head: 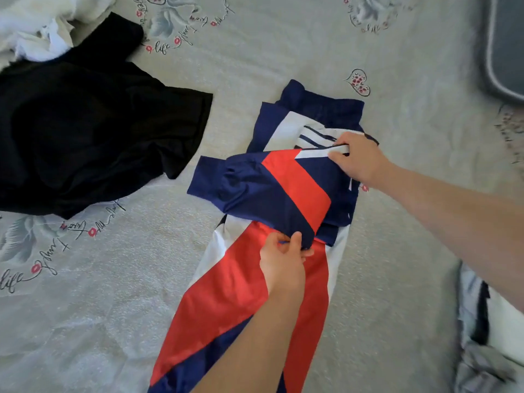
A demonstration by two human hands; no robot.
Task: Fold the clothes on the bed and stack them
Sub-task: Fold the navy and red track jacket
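Note:
A navy, red and white jacket (255, 279) lies lengthwise on the grey patterned bed cover (113, 307), partly folded in on itself. One navy sleeve with a red stripe (255, 185) is laid across its middle, cuff pointing left. My left hand (283, 259) pinches the lower edge of that sleeve fold. My right hand (358, 160) grips the fabric near the white striped shoulder on the jacket's right side.
A crumpled black garment (85, 131) lies at the left. White clothes (37, 26) are heaped at the top left corner. A grey tray-like object (504, 52) sits at the top right. More grey, white and dark fabric (487, 336) lies at the bottom right.

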